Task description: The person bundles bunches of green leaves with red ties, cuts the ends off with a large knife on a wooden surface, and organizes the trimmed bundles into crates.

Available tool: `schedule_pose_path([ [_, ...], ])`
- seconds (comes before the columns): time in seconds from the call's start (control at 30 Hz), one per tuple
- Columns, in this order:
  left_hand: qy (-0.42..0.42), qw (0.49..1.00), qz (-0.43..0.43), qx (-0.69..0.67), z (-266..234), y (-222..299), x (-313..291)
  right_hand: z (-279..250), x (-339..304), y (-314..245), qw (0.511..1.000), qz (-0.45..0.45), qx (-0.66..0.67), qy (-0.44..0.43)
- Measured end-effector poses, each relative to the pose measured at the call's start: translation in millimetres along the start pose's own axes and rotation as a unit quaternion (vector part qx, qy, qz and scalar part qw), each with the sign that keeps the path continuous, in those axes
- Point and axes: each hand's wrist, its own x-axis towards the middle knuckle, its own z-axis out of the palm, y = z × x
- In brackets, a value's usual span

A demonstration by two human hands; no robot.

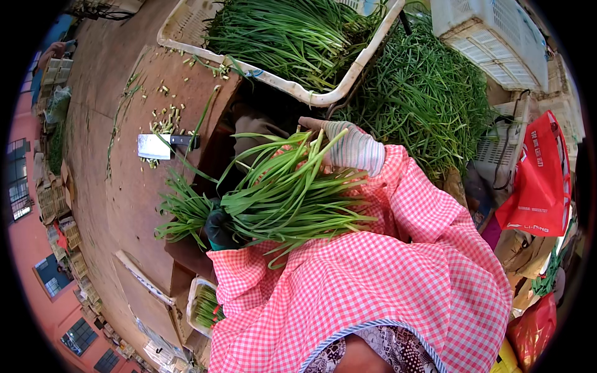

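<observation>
A loose bunch of green garlic chives lies across my lap in front of the pink checked smock. My left hand, in a dark glove, is closed around its leafy part, with leaf tips sticking out to the left. My right hand, in a pale striped glove with dark fingertips, is closed at the whitish stem ends; a few stems cross in front of its fingers, which are partly hidden. On the brown board to the left rests a cleaver with a black handle, among cut stem ends.
A white plastic crate full of chives stands ahead. Right of it is a large heap of loose greens. Another white crate and a red bag are at the right. A small basket with bundled greens sits lower left.
</observation>
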Motion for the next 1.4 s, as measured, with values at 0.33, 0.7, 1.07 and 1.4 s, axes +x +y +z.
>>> schedule_pose_path([
  [0.33, 0.004, 1.000, 0.013, 0.025, 8.0, -0.8, -7.2, -9.8, 4.2, 10.7, 0.981, -0.092, 0.163, -0.050],
  [0.7, 0.082, 0.997, -0.009, -0.011, -18.8, -12.1, -15.4, -39.1, 0.0, 57.2, 0.971, -0.182, -0.017, 0.151],
  [1.07, 0.085, 0.995, -0.024, -0.035, -26.3, -18.0, -19.0, -129.9, -134.8, 20.7, 0.717, 0.139, -0.561, 0.391],
  [1.4, 0.119, 0.991, -0.032, -0.041, 0.2, -17.6, -18.9, -8.9, -44.7, -4.1, 0.842, -0.210, -0.465, 0.174],
])
